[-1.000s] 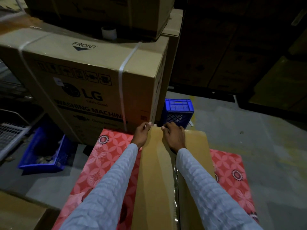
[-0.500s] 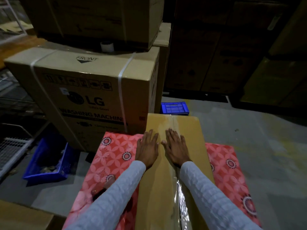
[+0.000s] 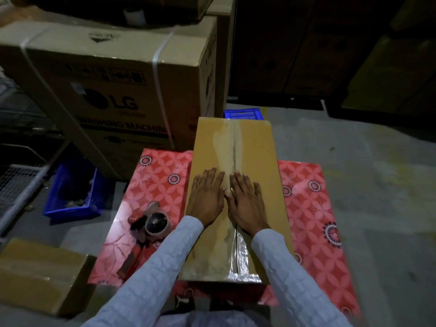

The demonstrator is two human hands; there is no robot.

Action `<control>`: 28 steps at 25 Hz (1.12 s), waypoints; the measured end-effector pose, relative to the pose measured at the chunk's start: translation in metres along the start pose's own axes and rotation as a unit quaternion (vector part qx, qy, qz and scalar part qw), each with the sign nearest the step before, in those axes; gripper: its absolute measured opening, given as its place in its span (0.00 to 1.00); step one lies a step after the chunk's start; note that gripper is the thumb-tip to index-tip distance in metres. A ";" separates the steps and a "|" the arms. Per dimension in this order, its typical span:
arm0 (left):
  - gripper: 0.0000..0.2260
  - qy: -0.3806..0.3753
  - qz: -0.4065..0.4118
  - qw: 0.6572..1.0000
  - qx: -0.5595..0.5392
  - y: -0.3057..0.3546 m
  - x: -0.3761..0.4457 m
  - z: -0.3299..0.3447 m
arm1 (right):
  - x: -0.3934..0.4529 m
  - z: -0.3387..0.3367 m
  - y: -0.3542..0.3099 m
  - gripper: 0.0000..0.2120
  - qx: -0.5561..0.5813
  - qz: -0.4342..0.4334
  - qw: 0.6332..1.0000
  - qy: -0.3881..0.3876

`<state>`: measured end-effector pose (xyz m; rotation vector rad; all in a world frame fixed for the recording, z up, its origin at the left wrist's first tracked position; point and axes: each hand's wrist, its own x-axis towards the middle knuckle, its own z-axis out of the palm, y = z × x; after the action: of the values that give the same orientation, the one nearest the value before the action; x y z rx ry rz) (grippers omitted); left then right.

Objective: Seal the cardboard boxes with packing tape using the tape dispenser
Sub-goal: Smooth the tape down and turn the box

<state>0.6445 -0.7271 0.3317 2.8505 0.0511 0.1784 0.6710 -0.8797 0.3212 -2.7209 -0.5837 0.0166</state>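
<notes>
You are working in a dim storeroom with a grey concrete floor (image 3: 354, 161), and a red patterned sheet (image 3: 160, 185) is lying spread on it in front of you. From the head view, a long cardboard box (image 3: 257, 147) is resting on that sheet, running away from you, with a strip of clear packing tape (image 3: 226, 142) lying along its centre seam. You are pressing your left hand (image 3: 206, 197) flat on the box top just left of the seam, fingers straight and slightly spread. You are pressing your right hand (image 3: 246, 199) flat just right of the seam in the same way, and the two thumbs are nearly touching over the tape. The tape dispenser (image 3: 151, 223) is lying on the red sheet to the left of the box, beside your left sleeve (image 3: 160, 267), with neither hand on it. A large LG washing machine carton (image 3: 113, 74) is standing behind the sheet, a blue crate (image 3: 70, 197) is sitting to the left, and a smaller brown box (image 3: 40, 274) is sitting at the lower left.
</notes>
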 end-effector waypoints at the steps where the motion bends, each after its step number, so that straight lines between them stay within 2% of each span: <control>1: 0.23 0.002 0.002 1.000 0.000 0.003 -0.010 0.002 | -0.009 0.000 0.002 0.28 -0.003 -0.005 1.000 -0.002; 6: 0.22 -0.004 0.010 1.000 -0.015 0.015 -0.063 0.004 | -0.054 -0.001 0.001 0.30 -0.003 -0.011 1.000 -0.020; 13: 0.21 -0.012 0.077 0.997 -0.030 0.018 -0.125 -0.003 | -0.129 -0.008 -0.010 0.32 0.008 -0.009 1.000 -0.003; 17: 0.17 0.024 0.104 0.993 -0.054 0.017 -0.166 -0.006 | -0.181 -0.007 -0.013 0.24 0.092 -0.034 0.993 0.065; 22: 0.07 0.124 0.151 0.976 -0.093 0.009 -0.214 -0.006 | -0.227 0.009 -0.008 0.15 0.155 -0.108 0.966 0.178; 28: 0.10 0.176 0.172 0.965 -0.092 0.001 -0.229 0.015 | -0.233 0.028 -0.010 0.17 0.162 -0.093 0.945 0.269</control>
<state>0.4191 -0.7441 0.2908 2.5871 -0.3691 0.7195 0.4521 -0.9547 0.2839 -2.2015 -0.6006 -0.6041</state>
